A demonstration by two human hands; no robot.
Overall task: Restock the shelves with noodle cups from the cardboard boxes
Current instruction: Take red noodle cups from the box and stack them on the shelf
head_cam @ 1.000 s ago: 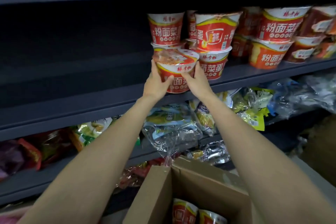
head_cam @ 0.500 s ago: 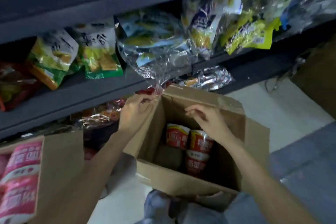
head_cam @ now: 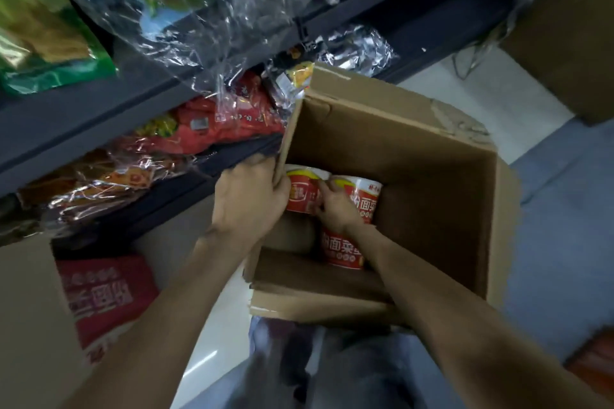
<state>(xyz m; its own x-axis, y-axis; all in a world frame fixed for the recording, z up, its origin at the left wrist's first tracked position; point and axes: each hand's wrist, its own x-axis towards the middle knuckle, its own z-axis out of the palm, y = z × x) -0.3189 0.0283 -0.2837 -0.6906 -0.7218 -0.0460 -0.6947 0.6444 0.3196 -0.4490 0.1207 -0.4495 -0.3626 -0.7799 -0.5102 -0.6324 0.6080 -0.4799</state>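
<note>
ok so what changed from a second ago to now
Both hands left the noodle cup on the shelf and came down to the cardboard box. The left hand now grips its flap edge; the right hand reaches between the noodle cups inside. The box remains open.

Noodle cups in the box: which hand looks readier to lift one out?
Right hand: its fingers already curl between two noodle cups inside the cardboard box. Left hand grips the box's flap.

Cardboard box (head_cam: 432, 156): brown, open-topped, flaps up, standing on the floor before my knees. Noodle cups, three seen inside: red with white rims, two (head_cam: 300, 191) (head_cam: 363, 197) side by side, the third (head_cam: 340, 251) nearer me.
</note>
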